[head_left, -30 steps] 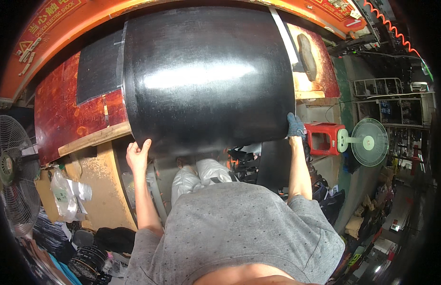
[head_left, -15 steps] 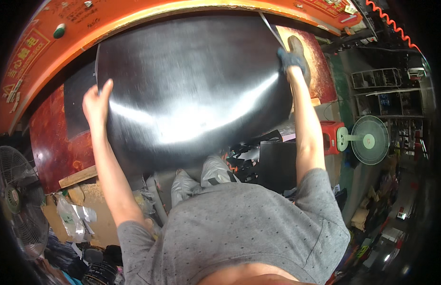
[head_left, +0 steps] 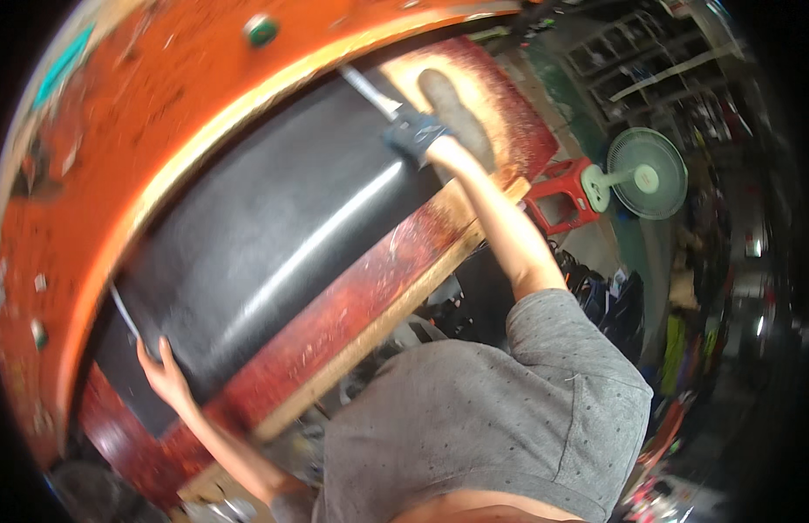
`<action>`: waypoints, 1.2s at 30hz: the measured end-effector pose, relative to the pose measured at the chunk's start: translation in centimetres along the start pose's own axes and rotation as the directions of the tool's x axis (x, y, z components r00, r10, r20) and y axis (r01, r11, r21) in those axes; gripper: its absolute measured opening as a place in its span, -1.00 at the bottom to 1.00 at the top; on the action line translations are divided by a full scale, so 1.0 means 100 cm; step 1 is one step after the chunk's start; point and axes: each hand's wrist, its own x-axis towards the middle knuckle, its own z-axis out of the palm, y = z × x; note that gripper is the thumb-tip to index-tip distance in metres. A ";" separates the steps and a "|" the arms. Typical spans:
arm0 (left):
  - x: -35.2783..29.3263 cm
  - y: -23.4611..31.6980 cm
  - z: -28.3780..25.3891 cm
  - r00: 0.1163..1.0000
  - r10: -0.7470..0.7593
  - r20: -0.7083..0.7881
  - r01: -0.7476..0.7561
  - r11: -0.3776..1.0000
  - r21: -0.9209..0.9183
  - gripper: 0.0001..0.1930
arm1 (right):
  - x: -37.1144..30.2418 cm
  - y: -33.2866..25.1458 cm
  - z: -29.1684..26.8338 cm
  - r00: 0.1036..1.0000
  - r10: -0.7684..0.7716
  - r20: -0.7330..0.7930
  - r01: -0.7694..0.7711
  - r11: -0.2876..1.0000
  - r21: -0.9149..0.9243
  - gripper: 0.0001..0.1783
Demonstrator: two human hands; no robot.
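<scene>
A large, glossy black sheet point(head_left: 274, 218) lies over the red tabletop point(head_left: 361, 301), its far part beneath the orange machine beam point(head_left: 186, 105). It curves down toward the near side, where a bright streak of light runs along it. My bare left hand point(head_left: 166, 375) pinches the sheet's left edge near the front corner, thumb and finger pointing forward. At the opposite edge, my right hand point(head_left: 415, 135), in a dark glove, is closed on the sheet. The fingers' undersides are hidden. Beneath the sheet's left end, another dark flat piece point(head_left: 130, 375) shows.
Beside my right hand, a grey elongated shape point(head_left: 457, 113) lies on the table's worn, pale patch. A wooden strip point(head_left: 370, 357) borders the front edge. Off to the right are a red stool point(head_left: 561, 200) and a fan point(head_left: 647, 173); shelving point(head_left: 649, 70) stands beyond.
The sheet has moved forward under the beam, uncovering the table's front strip. Both hands moved with it, still at its side edges. My view has turned, so the table now slants.
</scene>
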 end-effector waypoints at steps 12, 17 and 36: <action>0.006 0.024 0.033 0.982 0.108 -0.152 -0.033 0.903 0.428 -0.51 | 0.016 0.076 -0.006 0.823 -0.107 -0.557 -0.027 0.973 -0.227 -0.28; -0.040 0.033 0.016 0.923 0.360 -0.140 -0.289 0.885 0.365 -0.66 | -0.015 0.103 -0.021 0.807 -0.090 -0.583 -0.226 0.866 -0.447 -0.10; -0.202 0.055 0.018 0.995 0.088 -0.041 -0.075 0.962 0.262 -0.93 | -0.026 0.116 -0.040 0.963 -0.252 -0.097 0.227 0.561 0.796 -0.29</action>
